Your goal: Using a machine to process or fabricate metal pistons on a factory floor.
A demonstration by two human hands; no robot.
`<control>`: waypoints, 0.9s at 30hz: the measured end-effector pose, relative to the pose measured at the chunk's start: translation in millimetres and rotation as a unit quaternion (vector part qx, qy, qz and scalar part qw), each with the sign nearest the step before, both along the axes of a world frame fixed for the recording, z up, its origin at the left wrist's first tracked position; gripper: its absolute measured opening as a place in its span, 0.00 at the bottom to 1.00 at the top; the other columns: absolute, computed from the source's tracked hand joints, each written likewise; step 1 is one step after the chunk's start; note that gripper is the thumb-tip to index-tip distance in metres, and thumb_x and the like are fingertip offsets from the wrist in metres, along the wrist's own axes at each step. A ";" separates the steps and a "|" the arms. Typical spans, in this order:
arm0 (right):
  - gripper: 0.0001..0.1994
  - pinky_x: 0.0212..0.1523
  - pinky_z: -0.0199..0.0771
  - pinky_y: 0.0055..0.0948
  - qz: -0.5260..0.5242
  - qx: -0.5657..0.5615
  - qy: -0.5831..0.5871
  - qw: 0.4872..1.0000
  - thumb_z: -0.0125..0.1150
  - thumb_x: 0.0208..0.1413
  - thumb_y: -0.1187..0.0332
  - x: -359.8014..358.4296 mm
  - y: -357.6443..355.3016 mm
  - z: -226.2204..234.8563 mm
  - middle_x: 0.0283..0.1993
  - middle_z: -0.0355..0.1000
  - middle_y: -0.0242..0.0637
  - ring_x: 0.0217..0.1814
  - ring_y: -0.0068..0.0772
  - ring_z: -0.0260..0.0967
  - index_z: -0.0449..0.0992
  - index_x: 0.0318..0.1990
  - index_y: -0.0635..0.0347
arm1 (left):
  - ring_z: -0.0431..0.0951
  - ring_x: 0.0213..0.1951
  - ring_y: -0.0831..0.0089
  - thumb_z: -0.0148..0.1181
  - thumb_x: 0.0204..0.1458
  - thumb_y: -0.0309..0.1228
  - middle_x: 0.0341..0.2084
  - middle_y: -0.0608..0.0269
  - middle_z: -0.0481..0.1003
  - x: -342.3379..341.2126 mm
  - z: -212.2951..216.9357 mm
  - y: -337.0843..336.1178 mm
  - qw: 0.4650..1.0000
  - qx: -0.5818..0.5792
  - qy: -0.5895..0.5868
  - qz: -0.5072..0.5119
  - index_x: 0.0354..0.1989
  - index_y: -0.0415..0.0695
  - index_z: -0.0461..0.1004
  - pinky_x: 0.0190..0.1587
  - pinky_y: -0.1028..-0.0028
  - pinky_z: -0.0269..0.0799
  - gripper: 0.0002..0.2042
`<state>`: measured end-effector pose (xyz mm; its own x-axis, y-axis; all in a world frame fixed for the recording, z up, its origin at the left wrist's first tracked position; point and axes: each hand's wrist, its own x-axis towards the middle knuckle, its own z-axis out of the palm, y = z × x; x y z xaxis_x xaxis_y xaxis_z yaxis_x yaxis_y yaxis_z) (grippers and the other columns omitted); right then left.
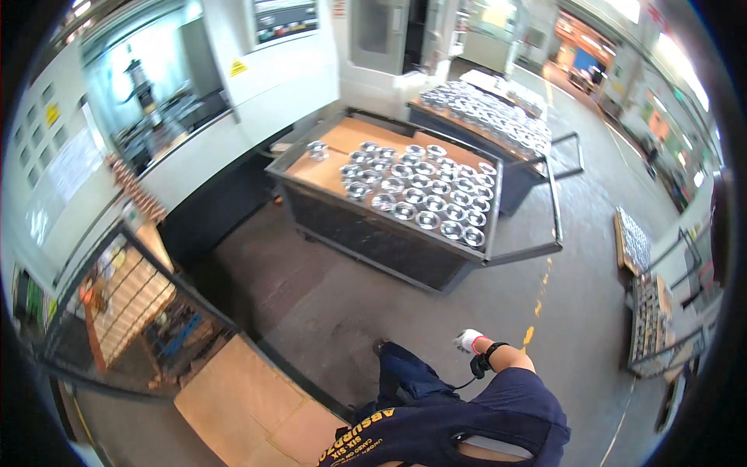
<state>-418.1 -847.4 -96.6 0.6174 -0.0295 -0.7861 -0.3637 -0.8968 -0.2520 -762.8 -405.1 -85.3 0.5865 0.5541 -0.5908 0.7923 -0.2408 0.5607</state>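
Observation:
My right hand [468, 341], in a white glove with a red-edged cuff, hangs in front of my body above the grey floor. It is small and slightly blurred; no object shows in it, and how far its fingers are curled does not show. A black band with a cable circles that forearm. My left hand is out of the picture. Ahead stands a dark metal cart [373, 247], its top lined with brown cardboard. Many shiny round metal parts [419, 181] stand on it in rows, mostly toward the right. One small group of parts [317, 150] sits apart at the left corner.
Behind, a second cart [459, 128] carries more metal parts. A machine with an open doorway [156, 101] stands at the left. Near me are a cardboard-covered surface [241, 397] and a black mesh frame [148, 311]. The cart's handle [554, 210] juts right; racks [654, 319] line the far right.

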 end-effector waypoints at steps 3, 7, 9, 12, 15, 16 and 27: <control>0.16 0.34 0.75 0.33 0.082 -0.015 0.030 0.996 0.60 0.56 0.55 -24.2 -42.4 -15.7 0.36 0.79 0.36 0.31 0.32 0.75 0.81 0.42 0.59 | 0.78 0.37 0.54 0.54 0.53 0.42 0.33 0.50 0.78 75.0 33.2 13.9 0.993 0.063 -0.026 -0.092 0.32 0.47 0.79 0.41 0.54 0.71 0.13; 0.19 0.51 0.73 0.39 0.183 -0.108 0.042 0.976 0.50 0.53 0.67 -48.4 -170.6 -158.2 0.53 0.75 0.41 0.56 0.42 0.73 0.77 0.52 0.56 | 0.77 0.38 0.53 0.55 0.53 0.43 0.34 0.50 0.78 220.8 65.5 6.2 0.964 0.082 -0.094 -0.235 0.32 0.48 0.80 0.42 0.53 0.71 0.13; 0.17 0.49 0.75 0.42 0.347 -0.150 0.083 0.922 0.53 0.58 0.63 -48.3 -216.4 -159.1 0.49 0.77 0.43 0.51 0.48 0.75 0.77 0.51 0.56 | 0.77 0.38 0.53 0.55 0.52 0.43 0.35 0.50 0.78 283.4 75.7 4.7 0.943 0.111 -0.120 -0.289 0.32 0.48 0.80 0.43 0.52 0.71 0.13; 0.13 0.45 0.75 0.42 0.276 -0.044 -0.061 0.958 0.55 0.56 0.59 22.8 -142.9 -83.1 0.43 0.80 0.36 0.45 0.44 0.77 0.81 0.43 0.52 | 0.77 0.39 0.52 0.55 0.52 0.44 0.36 0.50 0.78 351.7 122.6 -0.9 0.902 0.230 -0.109 -0.348 0.32 0.49 0.80 0.43 0.51 0.70 0.13; 0.20 0.46 0.73 0.42 -0.049 -0.070 -0.095 0.992 0.55 0.55 0.48 90.9 -132.6 0.6 0.40 0.79 0.41 0.45 0.48 0.75 0.81 0.41 0.53 | 0.76 0.40 0.51 0.55 0.52 0.44 0.37 0.49 0.78 415.4 142.3 3.1 0.868 0.271 -0.128 -0.396 0.33 0.49 0.81 0.44 0.50 0.70 0.13; 0.22 0.48 0.72 0.42 -0.107 -0.053 -0.117 0.986 0.56 0.53 0.48 107.9 -122.0 33.0 0.44 0.78 0.42 0.49 0.49 0.74 0.80 0.44 0.55 | 0.76 0.40 0.50 0.55 0.52 0.44 0.37 0.49 0.78 431.9 145.2 7.6 0.858 0.289 -0.128 -0.405 0.33 0.49 0.81 0.44 0.50 0.70 0.14; 0.35 0.64 0.52 0.57 0.022 -0.174 -0.141 0.975 0.50 0.51 0.34 210.8 -52.0 150.6 0.57 0.71 0.46 0.63 0.52 0.64 0.72 0.58 0.48 | 0.75 0.43 0.47 0.56 0.50 0.47 0.40 0.48 0.77 444.5 142.9 197.8 0.798 0.467 -0.046 -0.380 0.33 0.51 0.82 0.47 0.47 0.69 0.14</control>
